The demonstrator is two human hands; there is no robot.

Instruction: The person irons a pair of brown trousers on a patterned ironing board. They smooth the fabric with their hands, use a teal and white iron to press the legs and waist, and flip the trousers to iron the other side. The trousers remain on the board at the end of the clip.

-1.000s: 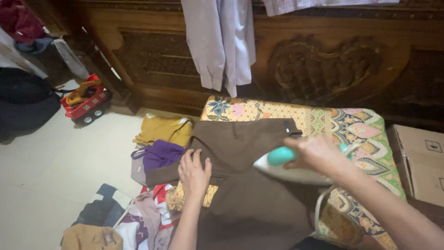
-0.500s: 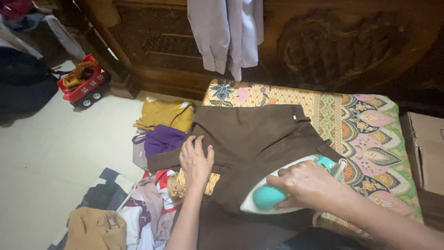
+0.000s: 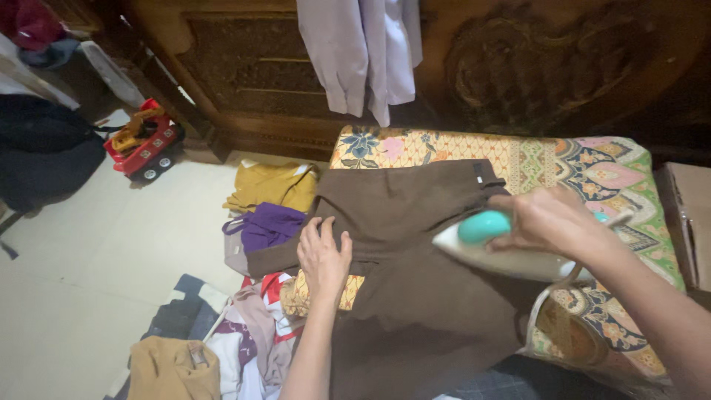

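Up the brown trousers [image 3: 415,244] slid my iron [image 3: 503,248], right hand [image 3: 552,222] gripping tight; left hand [image 3: 324,255] lay flat, lower half looked unpressed.

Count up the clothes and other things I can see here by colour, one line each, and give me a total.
Brown: 1, the trousers on the patterned ironing pad, left hand pressing them flat.
White and teal: 1, the iron in the right hand.
Mustard yellow: 1, garment on the floor.
Purple: 1, garment.
Red: 1, toy truck.
Total: 5.
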